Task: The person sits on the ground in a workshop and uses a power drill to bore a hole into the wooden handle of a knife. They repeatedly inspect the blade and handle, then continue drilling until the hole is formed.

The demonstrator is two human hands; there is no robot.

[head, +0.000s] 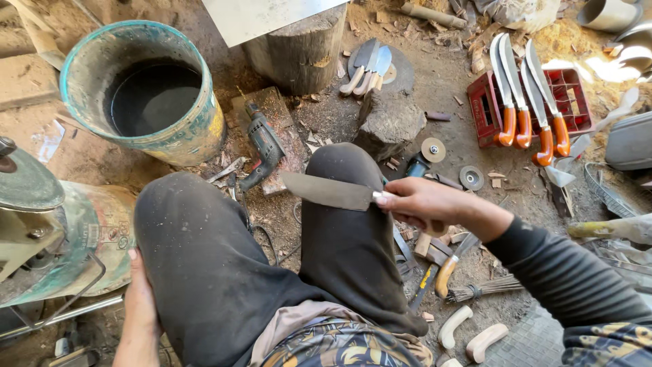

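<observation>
Rough knife-making workshop: dirt floor (468, 102) strewn with wood chips, finished knives (526, 102) on a crate (483, 109), drill (263, 146), grinding discs (432, 149), water bucket (146, 92).

Broad steel knife blade (326, 191): dull grey, dark mottling. Round plastic bucket (197, 132): teal rim, yellowed paint-smeared wall, black water inside. Four curved knives (526, 102): bright silver blades, glossy orange-brown wooden handles, lying on red plastic crate (483, 109). Trousers (204, 272): dusty black. Sleeve (577, 278): black, fine grey stripes. Shirt hem (346, 346): dark, yellow-gold swirl print. Unfinished wooden handles (468, 333): pale cream. Power drill (265, 146): dark grey-green.
</observation>
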